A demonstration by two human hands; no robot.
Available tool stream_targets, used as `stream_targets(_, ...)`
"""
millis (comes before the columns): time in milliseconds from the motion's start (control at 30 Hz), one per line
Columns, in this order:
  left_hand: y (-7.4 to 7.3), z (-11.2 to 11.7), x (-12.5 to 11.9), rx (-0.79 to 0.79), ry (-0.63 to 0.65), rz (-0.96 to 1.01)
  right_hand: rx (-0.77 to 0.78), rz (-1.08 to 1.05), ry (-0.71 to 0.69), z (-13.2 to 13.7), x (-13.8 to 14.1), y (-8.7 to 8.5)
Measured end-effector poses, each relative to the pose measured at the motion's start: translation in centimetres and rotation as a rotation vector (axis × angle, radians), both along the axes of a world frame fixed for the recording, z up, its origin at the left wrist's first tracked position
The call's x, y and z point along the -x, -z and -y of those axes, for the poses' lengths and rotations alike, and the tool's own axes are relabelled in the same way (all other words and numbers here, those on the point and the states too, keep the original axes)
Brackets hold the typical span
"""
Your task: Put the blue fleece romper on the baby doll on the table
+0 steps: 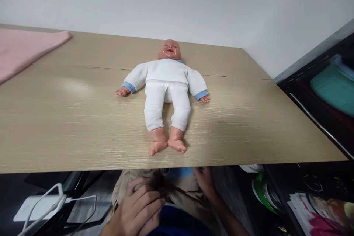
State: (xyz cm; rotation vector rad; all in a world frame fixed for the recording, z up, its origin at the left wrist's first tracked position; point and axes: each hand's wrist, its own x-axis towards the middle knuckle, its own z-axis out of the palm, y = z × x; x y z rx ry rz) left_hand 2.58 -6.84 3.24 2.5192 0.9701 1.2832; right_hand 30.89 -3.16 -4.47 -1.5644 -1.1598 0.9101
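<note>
A baby doll (167, 72) lies on its back on the wooden table (83, 129), arms spread and bare feet toward me. It wears a white long-sleeved top with blue cuffs and white trousers. Below the table's front edge, my left hand (142, 206) is over my lap with loosely bent fingers, and nothing shows in it. My right hand (204, 180) is lower right of the doll's feet, beside a patch of blue cloth (180, 172) on my lap. The table edge partly hides its fingers, so I cannot see whether it grips the cloth. Neither hand touches the doll.
A folded pink cloth (24, 48) lies at the table's left rear. To the right stands a black rack (309, 108) with a teal item in it. Under the table are a white power adapter (41, 206) with cables, a green-rimmed roll (261, 191) and papers.
</note>
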Motion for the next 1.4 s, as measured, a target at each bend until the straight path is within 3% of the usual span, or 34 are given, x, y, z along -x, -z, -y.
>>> stream_targets(100,-0.7,-0.7,-1.1,0.02,0.043,-0.043,0.043,-0.035,-0.086,1.7,1.2,0.1)
stream_targets(167,-1.3,-1.4,-1.2,0.044,0.057,-0.086,0.06,-0.039,-0.169,2.6,1.8,-1.1)
stream_targets(300,-2.2,-2.1,-0.5,0.062,0.092,-0.094,-0.004,-0.004,-0.354,3.2,1.9,-5.8)
stream_targets(433,-3.2,-2.0,0.0,0.161,0.119,-0.052,-0.217,0.076,-0.598,2.6,1.4,-11.6)
stream_targets(533,-5.1,-2.1,-0.3,0.248,0.179,-0.012,-0.374,0.102,-0.81,1.9,1.1,-14.9)
stream_targets(667,-8.4,-3.1,-0.8,0.406,0.282,0.021,-0.531,0.237,-0.9,0.7,0.7,-18.0)
stream_targets(733,-9.7,-3.7,-0.9,0.458,0.296,0.014,-0.589,0.292,-0.873,0.1,0.6,-19.5)
stream_targets(867,-11.9,-4.8,-0.5,0.346,0.288,-0.01,-0.625,0.304,-0.785,-0.8,0.0,-22.7)
stream_targets(1000,-14.2,-5.5,0.3,0.305,0.26,-0.018,-0.602,0.251,-0.675,-1.7,-1.5,-23.6)
stream_targets(1067,-15.0,-5.8,0.6,0.349,0.302,-0.046,-0.678,0.183,-0.499,-2.6,-2.5,-22.6)
stream_targets(1133,-15.4,-6.3,0.7,0.383,0.356,-0.057,-0.8,0.099,-0.193,-3.6,-3.5,-21.1)
stream_targets(1200,-15.4,-6.9,0.5,0.354,0.382,-0.075,-0.919,-0.013,0.143,-4.3,-4.0,-19.8)
stream_targets(1267,-15.4,-7.4,0.0,0.263,0.384,-0.108,-0.996,-0.114,0.332,-4.6,-4.1,-19.3)
stream_targets(1333,-15.4,-7.9,-0.7,0.185,0.367,-0.146,-0.988,-0.111,0.289,-4.1,-3.7,-19.8)
stream_targets(1400,-15.4,-8.3,-1.3,0.161,0.347,-0.158,-0.842,0.021,-0.016,-3.1,-3.0,-21.2)
